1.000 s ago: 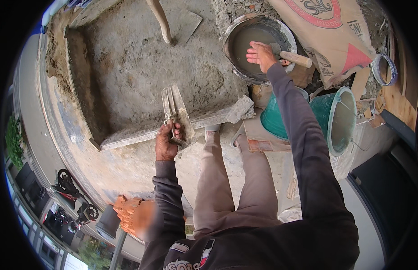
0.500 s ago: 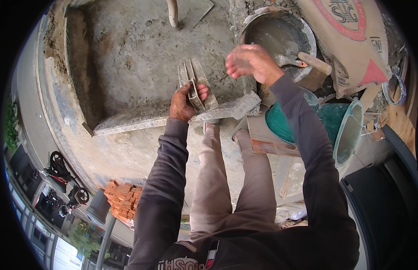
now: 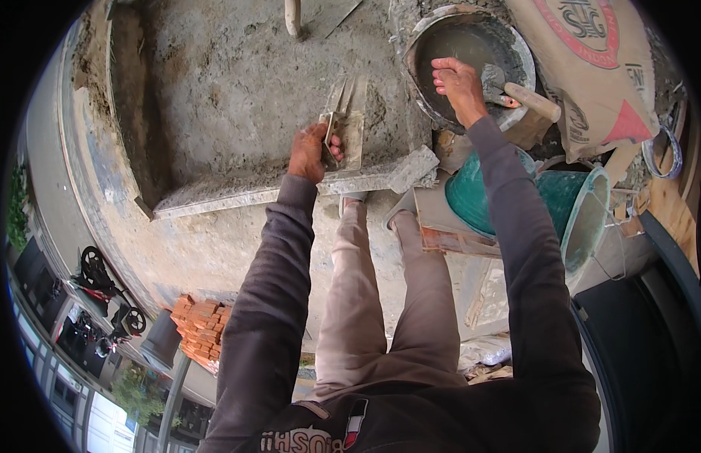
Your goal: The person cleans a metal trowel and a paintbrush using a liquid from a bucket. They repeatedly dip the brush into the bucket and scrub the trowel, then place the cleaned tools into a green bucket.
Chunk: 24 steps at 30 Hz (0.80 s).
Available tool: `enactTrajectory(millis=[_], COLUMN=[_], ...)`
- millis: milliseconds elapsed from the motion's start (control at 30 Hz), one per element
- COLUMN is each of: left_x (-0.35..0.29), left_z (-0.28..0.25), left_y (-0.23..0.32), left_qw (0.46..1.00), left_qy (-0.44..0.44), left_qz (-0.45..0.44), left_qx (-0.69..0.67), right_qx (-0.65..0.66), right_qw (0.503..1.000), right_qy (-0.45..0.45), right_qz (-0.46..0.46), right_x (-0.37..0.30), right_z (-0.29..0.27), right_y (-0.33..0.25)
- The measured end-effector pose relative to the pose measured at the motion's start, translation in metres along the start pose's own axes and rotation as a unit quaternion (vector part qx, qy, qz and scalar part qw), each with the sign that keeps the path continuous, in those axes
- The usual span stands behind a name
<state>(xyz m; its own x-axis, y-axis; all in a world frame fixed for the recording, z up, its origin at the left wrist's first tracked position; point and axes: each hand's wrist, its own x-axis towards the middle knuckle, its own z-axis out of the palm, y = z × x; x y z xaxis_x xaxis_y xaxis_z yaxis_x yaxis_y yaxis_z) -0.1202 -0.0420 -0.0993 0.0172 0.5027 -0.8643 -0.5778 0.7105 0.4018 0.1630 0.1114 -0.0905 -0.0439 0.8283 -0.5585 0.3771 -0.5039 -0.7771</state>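
Observation:
My left hand (image 3: pixel 310 151) is wrapped round the handle of a flat rectangular plastering trowel (image 3: pixel 353 142). The trowel's plate lies on or just above wet grey mortar (image 3: pixel 237 98), close to the near edge of the framed bed. Over the round mixing tub (image 3: pixel 523 51) at the right, my right hand (image 3: pixel 461 89) has its fingers curled in; its palm is hidden, so I cannot see whether anything is inside. Murky water (image 3: pixel 456 47) stands in the tub. Beside that hand, a mortar-caked trowel (image 3: pixel 528 100) with a wooden handle rests across the tub's rim.
A paper cement sack (image 3: pixel 607 83) leans at the far right. Two green buckets (image 3: pixel 569 200) lie by my right forearm. A wooden handle (image 3: pixel 292 16) stands up from the mortar at the top. A concrete edging (image 3: pixel 252 198) borders the bed; bricks (image 3: pixel 203 328) are stacked lower left.
My right hand has moved right and away from me, from over the mortar to over the tub, its fingers curling more. The left hand and its trowel have shifted slightly farther away and turned.

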Motion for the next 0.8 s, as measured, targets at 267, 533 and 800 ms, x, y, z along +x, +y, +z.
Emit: enactTrajectory(millis=[267, 533, 800], left_x=[-0.028, -0.022, -0.008], left_z=[0.007, 0.008, 0.019], left_y=[-0.002, -0.007, -0.013], left_qw=[1.000, 0.999, 0.996], left_qy=[0.005, -0.023, 0.058], left_qz=[0.015, 0.025, 0.008], left_qx=[0.002, 0.008, 0.061], right_qx=[0.252, 0.052, 0.124], right_qw=[0.954, 0.988, 0.987], right_qy=[-0.005, -0.128, 0.036], right_qz=[0.161, -0.071, 0.090], right_x=[0.043, -0.034, 0.016], right_z=[-0.018, -0.006, -0.016], right_y=[0.044, -0.018, 0.027])
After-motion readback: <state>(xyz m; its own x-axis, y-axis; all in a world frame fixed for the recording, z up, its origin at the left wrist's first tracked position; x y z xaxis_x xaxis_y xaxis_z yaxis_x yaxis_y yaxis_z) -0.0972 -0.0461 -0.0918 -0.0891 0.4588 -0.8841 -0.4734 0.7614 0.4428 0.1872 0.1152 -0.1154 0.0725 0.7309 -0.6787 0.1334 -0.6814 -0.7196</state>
